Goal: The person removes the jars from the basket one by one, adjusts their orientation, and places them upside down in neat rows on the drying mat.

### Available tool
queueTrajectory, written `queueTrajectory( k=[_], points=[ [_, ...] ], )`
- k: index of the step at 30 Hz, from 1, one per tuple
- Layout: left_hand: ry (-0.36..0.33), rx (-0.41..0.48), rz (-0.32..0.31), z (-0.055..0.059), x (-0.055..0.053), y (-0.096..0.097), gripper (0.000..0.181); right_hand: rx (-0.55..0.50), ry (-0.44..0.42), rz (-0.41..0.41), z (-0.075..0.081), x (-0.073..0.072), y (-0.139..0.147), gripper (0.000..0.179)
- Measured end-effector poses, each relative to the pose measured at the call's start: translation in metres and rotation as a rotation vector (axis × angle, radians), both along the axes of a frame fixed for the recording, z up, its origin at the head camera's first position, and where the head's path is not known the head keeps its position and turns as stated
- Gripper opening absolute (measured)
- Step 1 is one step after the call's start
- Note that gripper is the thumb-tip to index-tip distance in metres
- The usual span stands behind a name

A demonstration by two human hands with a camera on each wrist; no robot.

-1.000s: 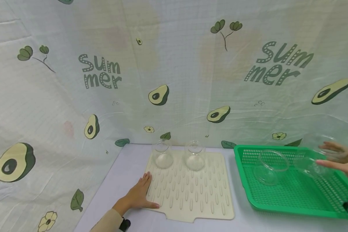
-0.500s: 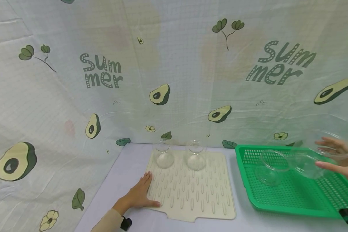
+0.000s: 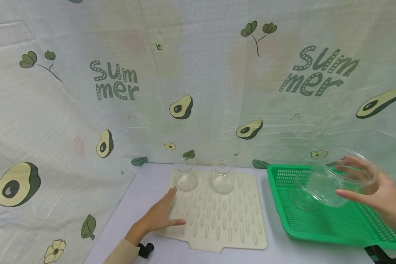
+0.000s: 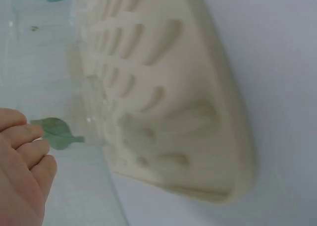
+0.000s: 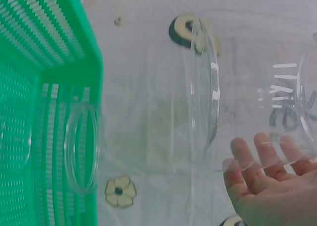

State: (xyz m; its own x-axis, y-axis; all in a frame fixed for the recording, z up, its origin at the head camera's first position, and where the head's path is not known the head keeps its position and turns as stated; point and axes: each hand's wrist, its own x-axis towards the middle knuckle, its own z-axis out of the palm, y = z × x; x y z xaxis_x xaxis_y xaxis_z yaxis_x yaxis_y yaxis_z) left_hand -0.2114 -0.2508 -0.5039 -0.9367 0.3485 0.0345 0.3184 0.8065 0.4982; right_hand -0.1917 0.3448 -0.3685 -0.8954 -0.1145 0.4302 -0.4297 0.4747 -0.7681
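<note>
My right hand (image 3: 379,187) holds a large clear bowl (image 3: 326,189) by its side, fingers behind it and thumb in front, over the green basket. In the right wrist view the fingers (image 5: 267,156) show through the transparent wall. A smaller clear bowl (image 3: 301,200) sits inside the basket, partly overlapped by the held one. My left hand (image 3: 156,216) is spread at the left edge of a cream ribbed draining mat (image 3: 214,220), holding nothing. Toward the mat's back stand two clear glass vessels (image 3: 186,179), side by side.
The green plastic basket (image 3: 336,238) stands to the right of the mat on a white tabletop (image 3: 145,190). A pale cloth (image 3: 211,80) printed with avocados hangs behind and along the left. Dark camera mounts (image 3: 146,250) sit on both wrists.
My right hand has carried the large bowl leftward across the basket, toward the smaller bowl. My left hand has shifted slightly up from its spot at the mat's edge.
</note>
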Motion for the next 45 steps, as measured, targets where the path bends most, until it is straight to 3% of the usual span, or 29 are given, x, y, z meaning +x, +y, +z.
queueTrajectory(
  k=[7,12,19,31,40,45],
  points=[
    [0.056,0.089,-0.015,0.029,0.001,0.018,0.122,-0.049,-0.042,0.076,0.005,0.007,-0.033,0.097],
    [0.080,0.154,-0.046,0.043,0.000,0.031,0.119,-0.029,-0.023,0.097,0.007,0.007,-0.058,0.098],
    [0.139,0.182,-0.127,0.059,0.001,0.048,0.118,-0.104,0.012,0.165,0.003,0.003,-0.093,0.100],
    [0.149,0.282,-0.199,0.091,0.005,0.076,0.111,-0.035,0.004,0.118,0.003,0.000,-0.132,0.101],
    [0.083,0.467,-0.216,0.118,0.014,0.106,0.103,0.026,-0.007,0.046,0.001,-0.003,-0.159,0.108],
    [0.073,0.508,-0.187,0.132,0.019,0.123,0.103,0.038,0.053,0.032,0.000,-0.005,-0.173,0.108]
  ],
)
